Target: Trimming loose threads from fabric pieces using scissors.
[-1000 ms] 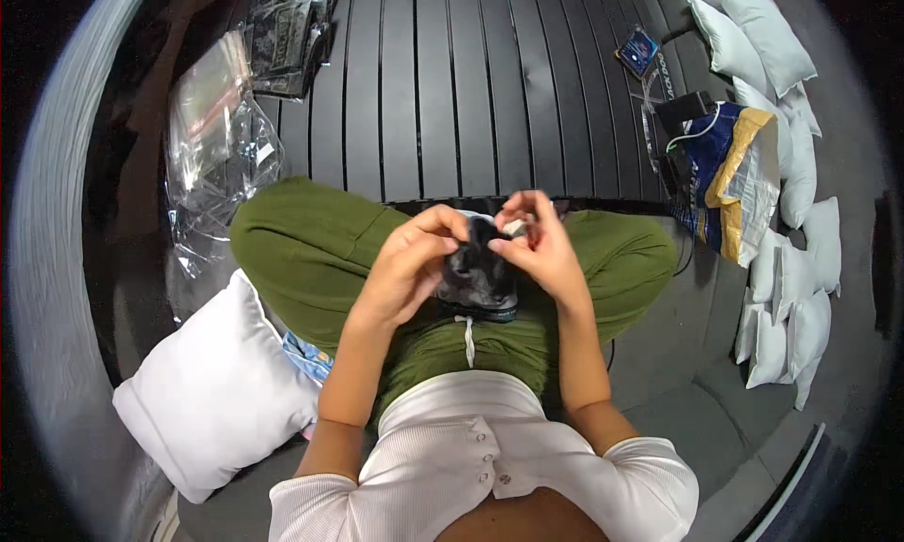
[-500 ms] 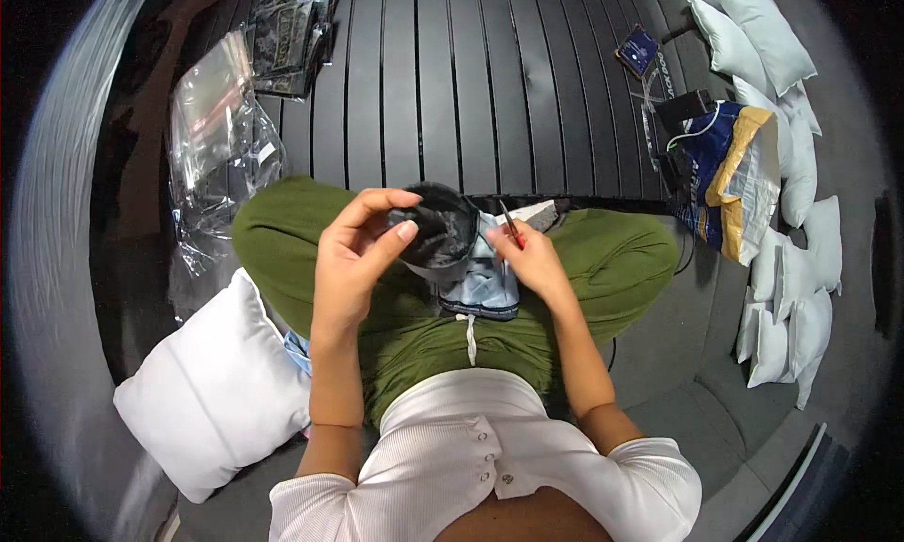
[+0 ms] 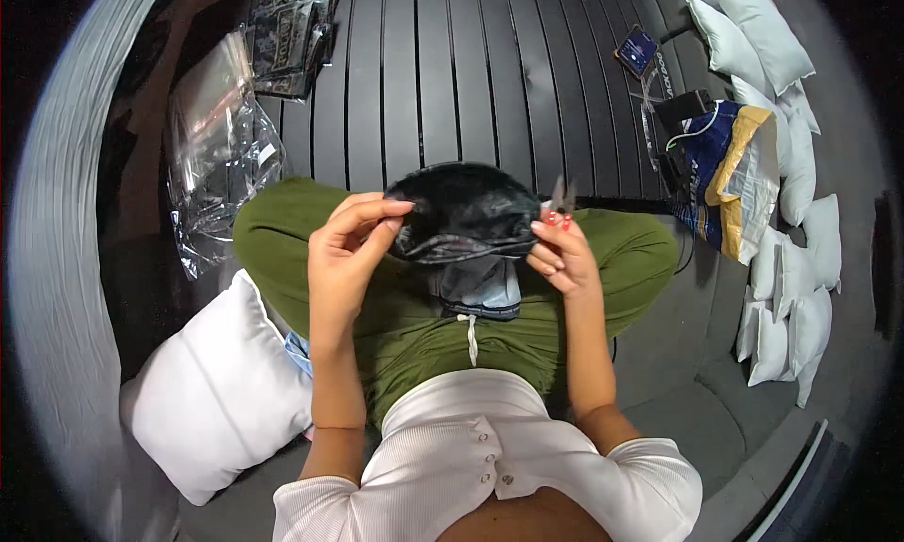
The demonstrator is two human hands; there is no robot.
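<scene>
Above the lap in green trousers (image 3: 603, 259), a black satin eye mask (image 3: 461, 212) is held stretched between the left hand (image 3: 347, 250) and right hand (image 3: 557, 255), each grip pinched closed on an end, near the dark slatted counter (image 3: 452, 71).

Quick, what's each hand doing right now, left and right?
Left hand: closed, pinching the left edge of the black fabric pouch.
Right hand: closed, pinching the pouch's right edge.
</scene>
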